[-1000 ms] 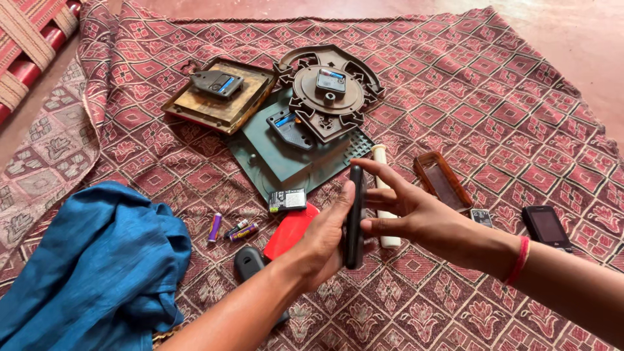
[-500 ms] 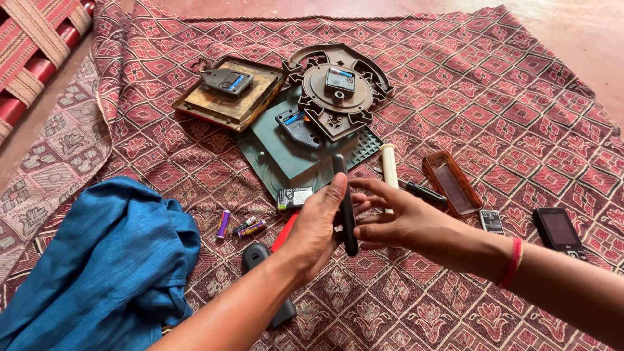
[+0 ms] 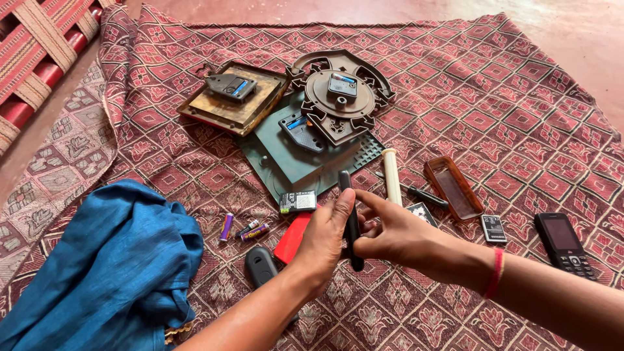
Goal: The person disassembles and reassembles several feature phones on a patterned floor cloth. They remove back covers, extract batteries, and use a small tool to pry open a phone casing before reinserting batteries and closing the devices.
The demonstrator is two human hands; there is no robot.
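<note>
a patterned maroon rug [image 3: 507, 110] covers most of the ground, its diamond motifs running out in every direction from the grip. beyond its far edge lies a bare reddish floor [image 3: 403, 13], lit by soft daylight. far off to the left of the grip, at the upper corner, stands a cot [image 3: 39, 52] with red and cream woven straps.

two hands, left hand [image 3: 325, 237] and right hand [image 3: 393, 237], grip a slim black remote [image 3: 350, 211] upright above a patterned red cloth [image 3: 520, 110]; clock backs [image 3: 305, 110] lie behind, blue fabric [image 3: 104, 266] near the cloth's left edge.
</note>
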